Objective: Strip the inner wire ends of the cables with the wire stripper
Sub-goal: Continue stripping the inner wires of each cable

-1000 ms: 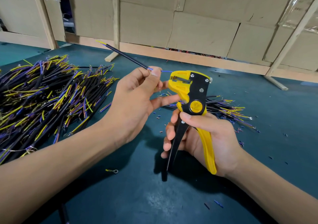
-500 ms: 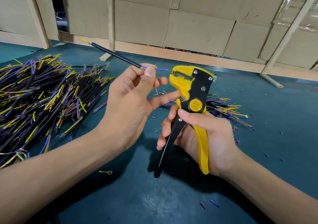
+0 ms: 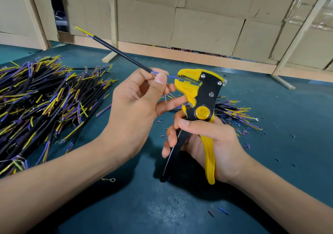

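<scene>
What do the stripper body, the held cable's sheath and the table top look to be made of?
Wire stripper: yellow head and handle look like molded plastic; the black plate with bright rivets is probably painted metal.
Held cable: smooth black sheath with a slight sheen, likely PVC or rubber; the blue inner wire is insulated likewise.
Table: dark teal matte mat, scuffed pale in spots; rubber or vinyl, can't tell.

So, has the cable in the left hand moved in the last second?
Yes. The cable has swung its far end up and left, away from the wooden post foot.
</scene>
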The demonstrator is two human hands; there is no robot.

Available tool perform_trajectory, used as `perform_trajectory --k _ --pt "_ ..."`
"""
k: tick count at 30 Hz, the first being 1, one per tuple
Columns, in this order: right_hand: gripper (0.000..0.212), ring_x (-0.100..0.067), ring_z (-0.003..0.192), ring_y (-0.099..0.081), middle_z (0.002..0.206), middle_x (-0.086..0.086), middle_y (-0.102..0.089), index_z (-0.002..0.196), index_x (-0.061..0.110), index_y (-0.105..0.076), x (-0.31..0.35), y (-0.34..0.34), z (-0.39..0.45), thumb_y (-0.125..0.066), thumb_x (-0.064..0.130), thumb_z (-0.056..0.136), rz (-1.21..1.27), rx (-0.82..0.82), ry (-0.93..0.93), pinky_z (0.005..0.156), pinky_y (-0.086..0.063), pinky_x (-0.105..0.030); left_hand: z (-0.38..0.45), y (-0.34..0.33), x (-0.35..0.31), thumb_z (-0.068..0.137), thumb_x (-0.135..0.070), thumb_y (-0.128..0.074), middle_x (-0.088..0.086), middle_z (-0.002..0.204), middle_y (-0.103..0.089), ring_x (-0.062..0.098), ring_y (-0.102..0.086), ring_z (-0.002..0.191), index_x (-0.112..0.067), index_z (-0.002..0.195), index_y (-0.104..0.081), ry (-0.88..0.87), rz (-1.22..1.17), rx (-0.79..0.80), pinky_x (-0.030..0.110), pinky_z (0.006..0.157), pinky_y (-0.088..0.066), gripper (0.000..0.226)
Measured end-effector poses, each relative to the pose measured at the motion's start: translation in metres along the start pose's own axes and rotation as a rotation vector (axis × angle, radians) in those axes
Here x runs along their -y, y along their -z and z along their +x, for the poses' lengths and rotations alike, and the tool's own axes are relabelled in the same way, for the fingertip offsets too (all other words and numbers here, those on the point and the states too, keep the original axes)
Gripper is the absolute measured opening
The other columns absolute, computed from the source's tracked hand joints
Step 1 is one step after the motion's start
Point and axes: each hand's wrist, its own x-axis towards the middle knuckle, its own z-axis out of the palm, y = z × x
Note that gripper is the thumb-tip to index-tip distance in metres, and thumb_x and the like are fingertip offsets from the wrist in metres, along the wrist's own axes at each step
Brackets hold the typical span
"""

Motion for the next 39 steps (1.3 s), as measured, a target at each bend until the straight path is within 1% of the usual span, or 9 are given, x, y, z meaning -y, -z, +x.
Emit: perform_trajectory --k 16,18,21,23,27,32,35,37,39 --pt "0.009 -0.039 0.063 -0.065 0.068 -0.021 -0.06 0.076 0.006 -0.062 -0.0007 -0.0018 0.0 -0.057 0.009 0.083 -0.031 -0.007 -0.009 0.065 -0.056 -0.042 -0.0021 -0.0017 -0.0027 0.101 -0.012 -0.053 0.001 0.074 -0.056 0.014 -0.066 0.082 -0.003 0.093 -0.058 -0.013 0.03 0.006 0.039 0.078 -0.06 0.014" --pt "0.009 -0.04 0.064 -0.065 0.07 -0.021 -0.062 0.077 0.006 -0.063 -0.0014 -0.0014 -0.0004 -0.058 0.01 0.083 -0.043 -0.013 -0.011 0.068 -0.055 -0.045 -0.0021 -0.0017 -0.0029 0.101 -0.012 -0.053 0.001 0.074 -0.057 0.013 -0.067 0.081 -0.003 0.093 -0.058 -0.012 0.033 0.003 0.039 0.079 -0.06 0.013" --pt "0.01 -0.041 0.065 -0.067 0.073 -0.021 -0.065 0.077 0.006 -0.066 -0.0024 -0.0011 -0.0008 -0.059 0.012 0.083 -0.061 -0.027 -0.012 0.079 -0.048 -0.056 -0.0022 -0.002 -0.0034 0.101 -0.012 -0.053 0.005 0.076 -0.054 0.014 -0.068 0.081 -0.004 0.092 -0.059 -0.014 0.036 -0.004 0.038 0.077 -0.06 0.013" --pt "0.011 -0.041 0.065 -0.067 0.073 -0.022 -0.065 0.077 0.006 -0.066 -0.0026 -0.0007 -0.0009 -0.059 0.012 0.082 -0.06 -0.032 -0.012 0.08 -0.046 -0.057 -0.0022 -0.0027 -0.0035 0.101 -0.012 -0.053 0.004 0.075 -0.054 0.014 -0.067 0.082 -0.004 0.091 -0.059 -0.018 0.034 0.001 0.037 0.076 -0.061 0.013" --pt "0.011 -0.041 0.065 -0.067 0.071 -0.021 -0.064 0.074 0.006 -0.065 -0.0017 -0.0016 0.0 -0.059 0.012 0.081 -0.058 -0.026 -0.017 0.075 -0.051 -0.051 -0.0021 -0.0026 -0.0031 0.099 -0.012 -0.054 0.005 0.075 -0.053 0.015 -0.067 0.083 -0.004 0.09 -0.059 -0.014 0.025 0.004 0.038 0.076 -0.061 0.013" --pt "0.008 -0.041 0.065 -0.066 0.07 -0.022 -0.064 0.071 0.007 -0.065 -0.0015 -0.0026 0.001 -0.063 0.013 0.076 -0.045 -0.026 -0.018 0.072 -0.053 -0.05 -0.0022 -0.0023 -0.0026 0.099 -0.012 -0.055 0.009 0.078 -0.051 0.015 -0.066 0.084 -0.004 0.092 -0.06 -0.008 0.026 0.006 0.037 0.076 -0.061 0.012" --pt "0.012 -0.038 0.055 -0.062 0.061 -0.022 -0.058 0.064 0.006 -0.062 -0.0008 -0.0049 0.0015 -0.066 0.017 0.062 -0.032 -0.09 -0.041 0.059 -0.055 -0.043 -0.0025 -0.0029 -0.0013 0.099 -0.011 -0.055 0.01 0.077 -0.05 0.016 -0.065 0.084 -0.003 0.091 -0.06 -0.001 0.01 0.006 0.038 0.077 -0.06 0.012" --pt "0.019 -0.031 0.044 -0.054 0.052 -0.017 -0.052 0.054 0.008 -0.057 -0.0009 -0.006 0.0007 -0.064 0.025 0.051 -0.027 -0.167 -0.07 0.049 -0.05 -0.035 -0.0027 -0.0046 -0.0004 0.097 -0.011 -0.056 0.011 0.078 -0.051 0.016 -0.064 0.082 -0.002 0.088 -0.059 0.004 -0.01 -0.004 0.039 0.078 -0.061 0.013" --pt "0.019 -0.026 0.037 -0.046 0.046 -0.011 -0.046 0.047 0.011 -0.052 0.0001 -0.006 0.0002 -0.06 0.027 0.046 -0.055 -0.216 -0.085 0.043 -0.043 -0.027 -0.0031 -0.0053 0.0009 0.098 -0.008 -0.056 0.01 0.079 -0.052 0.017 -0.063 0.08 -0.002 0.082 -0.056 0.013 -0.028 -0.032 0.039 0.077 -0.061 0.017"
